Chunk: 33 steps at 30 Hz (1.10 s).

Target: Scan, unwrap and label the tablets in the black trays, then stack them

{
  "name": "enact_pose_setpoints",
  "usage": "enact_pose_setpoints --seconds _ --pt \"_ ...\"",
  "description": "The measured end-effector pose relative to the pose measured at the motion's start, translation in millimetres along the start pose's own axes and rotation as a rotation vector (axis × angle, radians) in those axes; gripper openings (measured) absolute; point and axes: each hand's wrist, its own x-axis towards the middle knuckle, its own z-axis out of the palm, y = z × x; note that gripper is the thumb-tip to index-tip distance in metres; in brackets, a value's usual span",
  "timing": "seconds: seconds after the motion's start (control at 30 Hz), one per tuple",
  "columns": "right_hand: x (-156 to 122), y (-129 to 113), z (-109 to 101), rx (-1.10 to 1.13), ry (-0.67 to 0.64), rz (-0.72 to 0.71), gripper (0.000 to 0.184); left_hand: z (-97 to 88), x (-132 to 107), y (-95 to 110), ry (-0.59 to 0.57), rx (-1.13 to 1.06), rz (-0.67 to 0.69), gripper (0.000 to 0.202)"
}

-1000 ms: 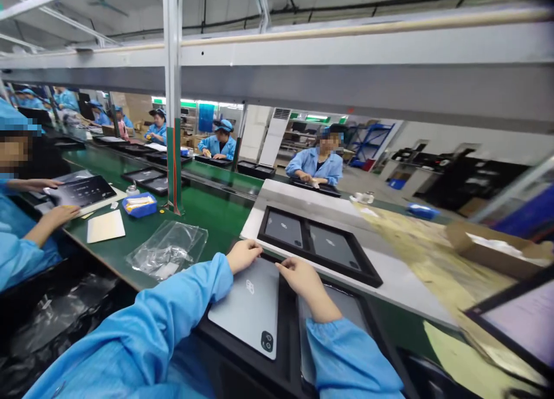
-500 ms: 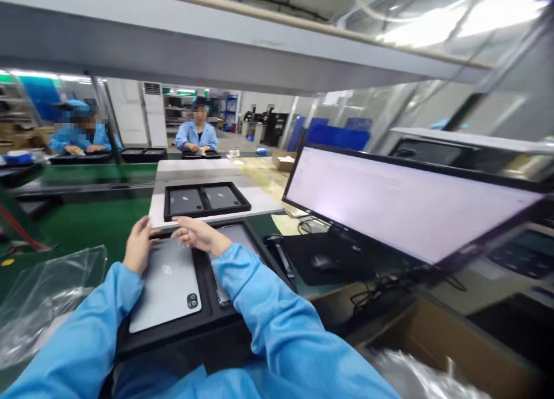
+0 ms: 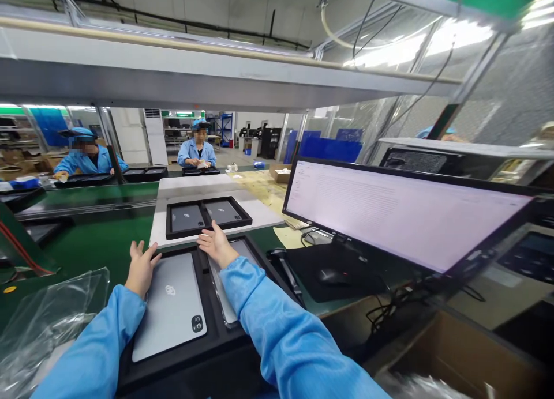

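Observation:
A silver tablet (image 3: 171,307) lies back up in the left compartment of a black tray (image 3: 212,330), its camera block at the lower right corner. My left hand (image 3: 141,268) is at the tablet's upper left edge, fingers spread, holding nothing. Over the tray's right compartment, near its far end, my right hand (image 3: 217,244) is open with fingers apart. Beneath that hand and forearm a second tablet (image 3: 225,298) in clear plastic wrap is partly hidden.
Beyond stands another black tray (image 3: 208,217) with two grey tablets on a white board (image 3: 158,229). Crumpled clear bags (image 3: 64,312) lie at left. On the right are a handheld scanner (image 3: 285,272), a mouse (image 3: 332,276), a monitor (image 3: 389,214) and a cardboard box (image 3: 467,353). Two co-workers sit opposite.
My hands have moved apart and their fingers have spread; the right hand has shifted right, off the silver tablet's far edge. The view has tilted upward slightly.

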Motion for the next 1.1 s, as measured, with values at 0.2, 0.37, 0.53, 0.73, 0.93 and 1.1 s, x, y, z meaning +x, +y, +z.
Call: enact_pose_setpoints --seconds 0.2,0.37,0.53,0.73,0.93,1.1 --pt "-5 -2 -5 0.013 0.039 -0.05 0.068 -2.5 -2 4 0.031 -0.093 0.003 0.084" --pt "-15 2 3 -0.19 0.044 -0.088 0.042 -3.3 1 2 0.03 -0.074 0.017 0.062" --pt "-40 8 25 -0.566 -0.089 -0.307 0.03 -5.1 6 -4 -0.012 0.031 0.047 0.055" --pt "-116 -7 -14 -0.9 -0.225 -0.59 0.027 -3.5 8 -6 -0.048 0.101 0.076 0.056" --pt "-167 -9 -132 -1.607 0.475 -0.505 0.027 4.3 8 -4 -0.117 0.154 0.093 0.052" --pt "-188 13 -154 -1.783 0.471 -0.569 0.024 5.8 6 -9 -0.217 0.307 0.206 0.053"
